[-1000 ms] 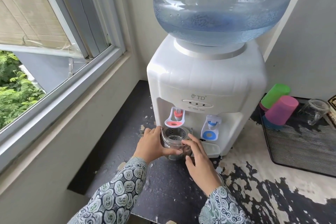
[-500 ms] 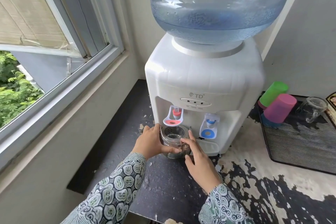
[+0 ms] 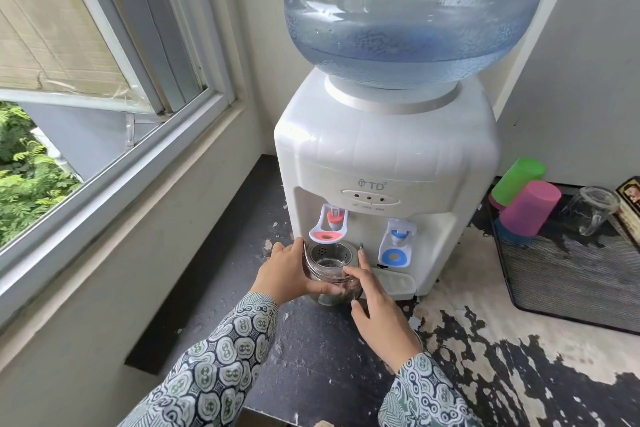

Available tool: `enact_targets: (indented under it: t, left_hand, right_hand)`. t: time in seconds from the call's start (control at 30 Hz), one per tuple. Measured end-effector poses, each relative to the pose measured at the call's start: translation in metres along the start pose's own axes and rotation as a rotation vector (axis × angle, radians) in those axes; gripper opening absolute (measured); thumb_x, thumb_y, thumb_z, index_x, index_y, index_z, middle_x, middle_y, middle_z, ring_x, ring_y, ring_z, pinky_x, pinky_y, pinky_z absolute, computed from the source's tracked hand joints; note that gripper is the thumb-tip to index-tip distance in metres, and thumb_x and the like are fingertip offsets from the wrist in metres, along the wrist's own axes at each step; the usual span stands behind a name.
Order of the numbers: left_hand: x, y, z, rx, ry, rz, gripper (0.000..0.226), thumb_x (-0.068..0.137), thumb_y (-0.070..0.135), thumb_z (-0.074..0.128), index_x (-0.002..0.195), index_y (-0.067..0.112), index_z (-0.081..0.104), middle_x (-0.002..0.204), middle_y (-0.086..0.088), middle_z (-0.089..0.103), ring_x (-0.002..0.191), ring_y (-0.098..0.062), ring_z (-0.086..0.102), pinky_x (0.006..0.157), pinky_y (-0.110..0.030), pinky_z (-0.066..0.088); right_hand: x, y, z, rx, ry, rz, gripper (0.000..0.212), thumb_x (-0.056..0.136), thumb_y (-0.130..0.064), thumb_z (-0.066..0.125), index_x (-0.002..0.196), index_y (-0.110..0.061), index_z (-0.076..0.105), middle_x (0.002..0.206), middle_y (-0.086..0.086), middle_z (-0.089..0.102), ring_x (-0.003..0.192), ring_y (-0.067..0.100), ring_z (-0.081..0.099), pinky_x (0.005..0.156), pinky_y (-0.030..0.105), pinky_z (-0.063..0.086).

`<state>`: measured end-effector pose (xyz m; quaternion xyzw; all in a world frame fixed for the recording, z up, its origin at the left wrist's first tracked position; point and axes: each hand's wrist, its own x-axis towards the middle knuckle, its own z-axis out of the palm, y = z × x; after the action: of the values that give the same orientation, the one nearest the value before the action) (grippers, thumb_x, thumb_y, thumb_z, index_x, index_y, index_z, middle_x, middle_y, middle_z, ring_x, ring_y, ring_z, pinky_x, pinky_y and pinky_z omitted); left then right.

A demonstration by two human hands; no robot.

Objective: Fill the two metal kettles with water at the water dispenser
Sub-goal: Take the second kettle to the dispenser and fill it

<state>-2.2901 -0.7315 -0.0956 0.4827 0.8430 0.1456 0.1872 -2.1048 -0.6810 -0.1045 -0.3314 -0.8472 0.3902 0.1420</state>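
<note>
Head view | your left hand (image 3: pixel 287 274) curls round the shiny round metal kettle (image 3: pixel 332 274) | your right hand (image 3: pixel 377 308) rests spread fingers on its near side | kettle mouth sits directly under the white water dispenser's (image 3: pixel 384 163) red tap (image 3: pixel 328 227) | red lever nearer your left.

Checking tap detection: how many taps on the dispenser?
2. Red tap on the left, directly above the kettle; blue tap on the right, nothing under it. None seem hidden.

Upright open kettle (image 3: pixel 331 274) under red tap (image 3: pixel 328 226)
</note>
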Motion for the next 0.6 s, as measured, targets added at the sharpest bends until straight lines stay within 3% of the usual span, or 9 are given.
enact_targets:
  t: [0.6]
  left_hand:
    - [0.0007, 0.0067, -0.0048, 0.038, -0.097, -0.056, 0.12, 0.043, 0.08, 0.066, 0.137, 0.021, 0.021, 0.124, -0.005, 0.056, 0.119, -0.025, 0.036, 0.094, -0.047, 0.043]
  right_hand:
    - [-0.0002, 0.0019, 0.0015, -0.029, 0.004, 0.002, 0.053, 0.086, -0.011, 0.049, 0.127, -0.039, 0.028, 0.144, -0.033, -0.01, 0.119, 0.013, 0.052, 0.077, 0.037, 0.055]
